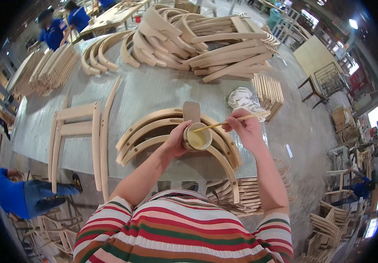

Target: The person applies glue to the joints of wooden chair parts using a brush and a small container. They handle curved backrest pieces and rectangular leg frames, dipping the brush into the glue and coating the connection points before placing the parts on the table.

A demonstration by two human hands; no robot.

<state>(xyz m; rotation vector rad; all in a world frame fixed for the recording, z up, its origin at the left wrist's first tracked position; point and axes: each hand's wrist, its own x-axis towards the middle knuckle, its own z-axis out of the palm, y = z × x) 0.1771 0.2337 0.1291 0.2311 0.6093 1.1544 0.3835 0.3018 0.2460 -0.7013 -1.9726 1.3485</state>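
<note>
My left hand (179, 138) is wrapped round a small cup (186, 143) that holds a pale yellow liquid (197, 138). Between the fingers of my right hand (244, 127) is a thin wooden stick (224, 123), whose yellowed tip reaches into the cup. Under the cup, several curved wooden pieces (143, 128) with round holes lie on the table, bowed away from me. A flat brownish-grey rounded piece (192, 111) shows just behind the cup. Part of the curved pieces is hidden by my hands and forearms.
A wooden chair frame (76, 115) stands on the left of the grey table (162, 90). Curved wooden parts (158, 35) are heaped at the back, beside stacked slats (51, 70). A white cloth (243, 100) and short wooden blocks (269, 92) lie right. Several people in blue work nearby.
</note>
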